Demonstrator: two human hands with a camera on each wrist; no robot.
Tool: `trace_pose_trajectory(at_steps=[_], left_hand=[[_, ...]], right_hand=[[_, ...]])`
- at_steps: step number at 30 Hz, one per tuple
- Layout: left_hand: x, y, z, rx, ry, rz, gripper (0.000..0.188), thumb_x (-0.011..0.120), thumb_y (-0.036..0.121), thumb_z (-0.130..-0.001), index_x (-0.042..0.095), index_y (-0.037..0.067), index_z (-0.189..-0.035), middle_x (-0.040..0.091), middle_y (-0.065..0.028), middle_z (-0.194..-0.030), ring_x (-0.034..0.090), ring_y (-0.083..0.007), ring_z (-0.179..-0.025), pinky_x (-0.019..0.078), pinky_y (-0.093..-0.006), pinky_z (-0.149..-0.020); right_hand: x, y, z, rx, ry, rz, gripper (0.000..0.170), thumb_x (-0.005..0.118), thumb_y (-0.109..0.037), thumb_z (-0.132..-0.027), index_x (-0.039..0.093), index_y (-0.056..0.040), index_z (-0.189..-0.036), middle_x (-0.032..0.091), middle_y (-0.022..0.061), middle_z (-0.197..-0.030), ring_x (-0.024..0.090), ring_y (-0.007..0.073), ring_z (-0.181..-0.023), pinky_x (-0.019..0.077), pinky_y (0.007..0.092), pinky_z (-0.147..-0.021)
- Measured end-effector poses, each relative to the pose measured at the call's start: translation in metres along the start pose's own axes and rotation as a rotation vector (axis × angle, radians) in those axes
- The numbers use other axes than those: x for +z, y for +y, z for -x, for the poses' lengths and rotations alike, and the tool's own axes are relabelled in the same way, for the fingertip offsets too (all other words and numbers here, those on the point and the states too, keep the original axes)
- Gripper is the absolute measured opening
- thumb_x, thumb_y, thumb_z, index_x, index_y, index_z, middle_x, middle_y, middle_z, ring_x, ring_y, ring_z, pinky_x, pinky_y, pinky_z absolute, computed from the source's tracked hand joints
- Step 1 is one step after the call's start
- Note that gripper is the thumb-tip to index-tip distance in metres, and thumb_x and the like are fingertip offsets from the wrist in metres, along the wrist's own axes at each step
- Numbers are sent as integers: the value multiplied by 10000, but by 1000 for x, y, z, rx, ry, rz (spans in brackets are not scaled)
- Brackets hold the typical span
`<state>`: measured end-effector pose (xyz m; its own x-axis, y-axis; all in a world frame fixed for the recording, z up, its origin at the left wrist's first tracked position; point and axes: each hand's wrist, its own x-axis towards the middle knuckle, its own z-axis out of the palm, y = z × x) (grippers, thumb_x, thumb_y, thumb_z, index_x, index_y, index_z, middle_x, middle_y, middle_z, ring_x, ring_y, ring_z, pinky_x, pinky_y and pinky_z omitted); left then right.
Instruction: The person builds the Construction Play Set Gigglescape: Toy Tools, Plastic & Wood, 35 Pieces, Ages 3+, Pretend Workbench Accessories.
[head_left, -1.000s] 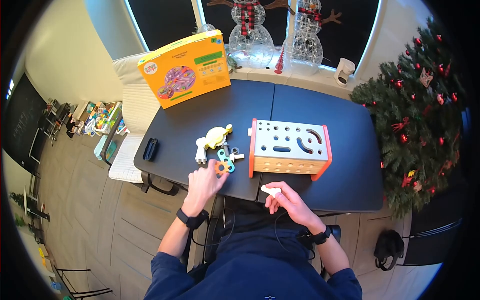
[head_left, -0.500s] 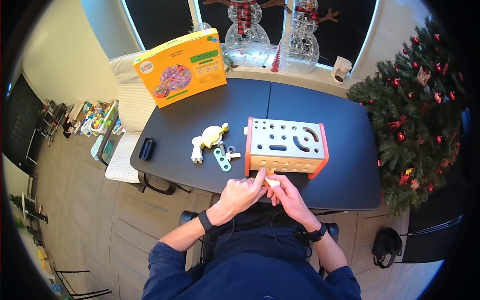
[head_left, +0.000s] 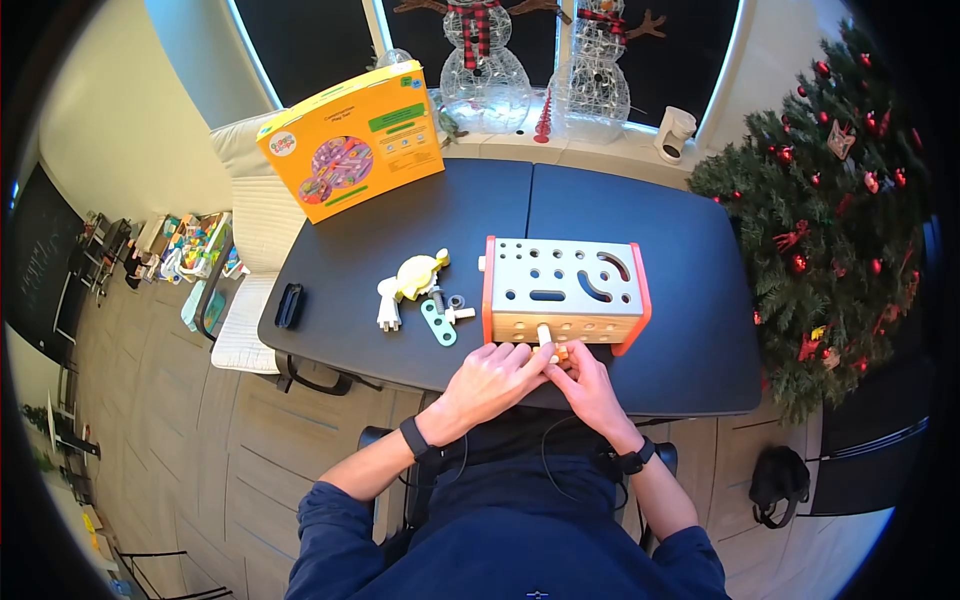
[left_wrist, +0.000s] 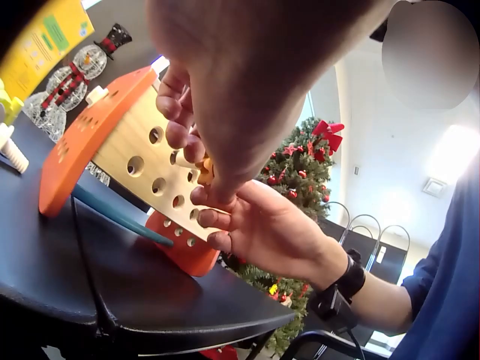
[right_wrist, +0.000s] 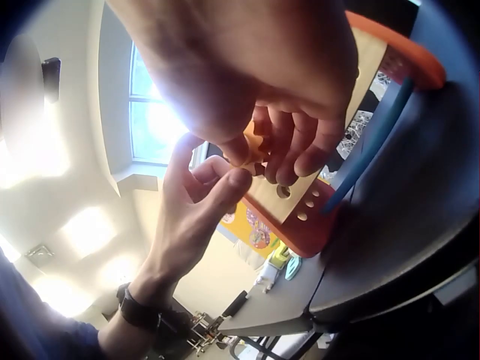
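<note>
From here I see the left hand (head_left: 483, 387) pinching the peg (head_left: 544, 333) and the right hand (head_left: 592, 392) pinching the orange bit (right_wrist: 256, 147), near the box (head_left: 560, 284). I think they're held close to stay steady

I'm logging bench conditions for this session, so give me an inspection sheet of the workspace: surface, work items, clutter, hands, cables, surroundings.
Surface: dark table, seam running front to back.
Work items: orange piece and white peg between the hands, before the perforated toy box.
Clutter: yellow piece, white piece, teal strip and white screw grouped left of the toy box; dark case near the left edge; large yellow carton at the back.
Left hand: fingers curled at the orange piece; exact grip partly hidden.
Right hand: fingers and thumb pinch the orange piece.
Cables: thin cords below the hands.
Surroundings: chair left, decorated tree right, snowman figures behind.
</note>
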<state>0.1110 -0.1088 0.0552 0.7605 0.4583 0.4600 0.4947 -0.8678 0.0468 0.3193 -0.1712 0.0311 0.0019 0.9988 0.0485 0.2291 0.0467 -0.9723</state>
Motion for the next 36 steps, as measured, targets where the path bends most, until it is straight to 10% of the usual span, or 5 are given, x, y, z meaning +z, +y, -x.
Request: trace_pose_trajectory(at_steps=[6, 11, 36], left_hand=[[-23, -23, -20, -26, 73, -14, 712, 818, 486, -905, 586, 98, -1455, 579, -140, -1356, 564, -334, -1264, 454, -488, -1058], [-21, -41, -36, -80, -86, 58, 907, 792, 718, -822, 593, 61, -1414, 268, -266, -1737, 115, -490, -1654, 105, -712, -1297], [-15, -54, -55, -68, -159, 161, 667, 836, 521, -865, 611, -6, -1206, 439, -245, -1599, 291, -536, -1575, 203, -683, -1305]], right_hand=[[-3, -6, -3, -31, 11, 92, 258, 712, -147, -1066, 597, 31, -1214, 766, 173, -1039, 754, 215, -897, 587, 359, -756], [0, 2, -6, -46, 21, 105, 267, 714, -138, -1062, 592, 34, -1225, 765, 181, -1101, 766, 239, -949, 599, 373, -789], [2, 35, -24, 29, -102, -151, 266, 510, -185, -1169, 608, 35, -1283, 735, 105, -1183, 721, 165, -1063, 593, 328, -890]])
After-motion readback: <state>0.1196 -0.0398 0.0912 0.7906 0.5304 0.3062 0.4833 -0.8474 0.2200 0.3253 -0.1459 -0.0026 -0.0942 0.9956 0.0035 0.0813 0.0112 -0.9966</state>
